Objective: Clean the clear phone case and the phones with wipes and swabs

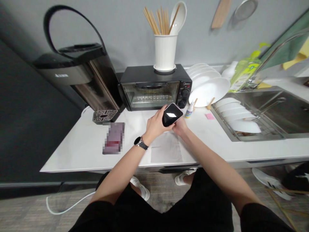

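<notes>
A phone with a dark, shiny screen is held above the counter, in front of the toaster oven. My left hand is wrapped round its left side and lower edge; a watch sits on that wrist. At the phone's lower right is my right hand, its fingers mostly hidden beneath the phone, so its grip is unclear. A pale sheet lies flat on the counter under my hands. Just right of the phone stands a small white bottle.
Behind are a toaster oven, with a white cup of chopsticks on top, and white plates. A tall dispenser and blurred purple item are left. The sink rack and pink note are right.
</notes>
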A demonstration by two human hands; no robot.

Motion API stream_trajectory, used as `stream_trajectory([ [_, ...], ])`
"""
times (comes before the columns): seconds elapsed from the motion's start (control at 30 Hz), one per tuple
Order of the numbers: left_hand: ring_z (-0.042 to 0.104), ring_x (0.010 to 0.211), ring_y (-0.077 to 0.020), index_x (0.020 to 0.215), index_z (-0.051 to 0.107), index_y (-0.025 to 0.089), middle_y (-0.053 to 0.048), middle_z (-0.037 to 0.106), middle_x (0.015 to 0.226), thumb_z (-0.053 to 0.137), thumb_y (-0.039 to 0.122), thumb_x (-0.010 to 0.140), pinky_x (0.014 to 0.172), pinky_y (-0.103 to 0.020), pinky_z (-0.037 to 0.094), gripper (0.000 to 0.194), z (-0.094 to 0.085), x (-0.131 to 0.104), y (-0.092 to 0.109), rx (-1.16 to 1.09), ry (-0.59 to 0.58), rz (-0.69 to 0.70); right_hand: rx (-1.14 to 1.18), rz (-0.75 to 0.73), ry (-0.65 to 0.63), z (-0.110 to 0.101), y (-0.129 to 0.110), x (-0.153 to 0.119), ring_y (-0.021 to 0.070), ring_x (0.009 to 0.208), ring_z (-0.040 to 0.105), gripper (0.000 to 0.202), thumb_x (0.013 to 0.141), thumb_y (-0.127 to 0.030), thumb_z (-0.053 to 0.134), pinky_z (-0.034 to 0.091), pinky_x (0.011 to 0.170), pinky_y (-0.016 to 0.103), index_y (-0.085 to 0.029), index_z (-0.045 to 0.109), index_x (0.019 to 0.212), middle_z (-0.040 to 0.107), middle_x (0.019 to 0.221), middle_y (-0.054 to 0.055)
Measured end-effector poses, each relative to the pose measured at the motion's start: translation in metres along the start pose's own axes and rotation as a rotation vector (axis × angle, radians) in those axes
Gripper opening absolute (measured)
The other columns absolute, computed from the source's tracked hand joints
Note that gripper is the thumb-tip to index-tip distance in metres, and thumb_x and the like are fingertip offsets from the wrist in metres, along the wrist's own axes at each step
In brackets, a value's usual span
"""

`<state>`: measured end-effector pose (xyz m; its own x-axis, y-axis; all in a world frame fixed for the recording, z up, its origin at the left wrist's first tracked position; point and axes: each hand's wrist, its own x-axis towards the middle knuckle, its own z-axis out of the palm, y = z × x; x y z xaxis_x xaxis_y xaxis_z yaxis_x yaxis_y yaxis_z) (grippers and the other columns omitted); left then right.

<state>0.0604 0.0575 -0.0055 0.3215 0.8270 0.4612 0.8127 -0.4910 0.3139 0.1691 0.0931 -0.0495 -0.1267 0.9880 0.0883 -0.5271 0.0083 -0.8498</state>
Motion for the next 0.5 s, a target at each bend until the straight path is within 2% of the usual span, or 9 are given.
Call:
stream_trajectory([
  [0.17,0.037,0.099,-0.0201,0.118,0.009,0.026,-0.001,0.032,0.116,0.048,0.041,0.064,0.075,-0.028,0.034,0.068,0.0,0.002,-0.013,0.01,0.019,-0.044,0.068,-0.02,-0.046,-0.002,-0.014,-0.003,0.0103,0.069,0.048,0.035,0.074,-0.046,0.025,0.042,0.055,0.023,-0.022,0.045,0.091,0.054,0.083,-0.002],
  [0.3,0.037,0.099,-0.02,0.118,0.012,0.028,0.0,0.033,0.116,0.05,0.041,0.062,0.077,-0.029,0.034,0.068,-0.005,0.001,-0.019,-0.011,-0.002,-0.005,0.069,-0.027,-0.071,-0.004,-0.018,-0.005,0.0102,0.065,0.05,0.033,0.074,-0.043,0.029,0.042,0.053,0.023,-0.019,0.045,0.091,0.055,0.08,0.0],
  [0.5,0.036,0.101,-0.0193,0.118,0.012,0.025,0.0,0.033,0.117,0.054,0.037,0.061,0.078,-0.031,0.033,0.072,-0.001,0.001,-0.017,-0.157,-0.01,0.032,0.025,-0.039,-0.026,-0.011,-0.013,-0.003,0.0075,0.054,0.049,0.031,0.074,-0.04,0.034,0.041,0.051,0.023,-0.015,0.047,0.088,0.056,0.066,-0.001],
])
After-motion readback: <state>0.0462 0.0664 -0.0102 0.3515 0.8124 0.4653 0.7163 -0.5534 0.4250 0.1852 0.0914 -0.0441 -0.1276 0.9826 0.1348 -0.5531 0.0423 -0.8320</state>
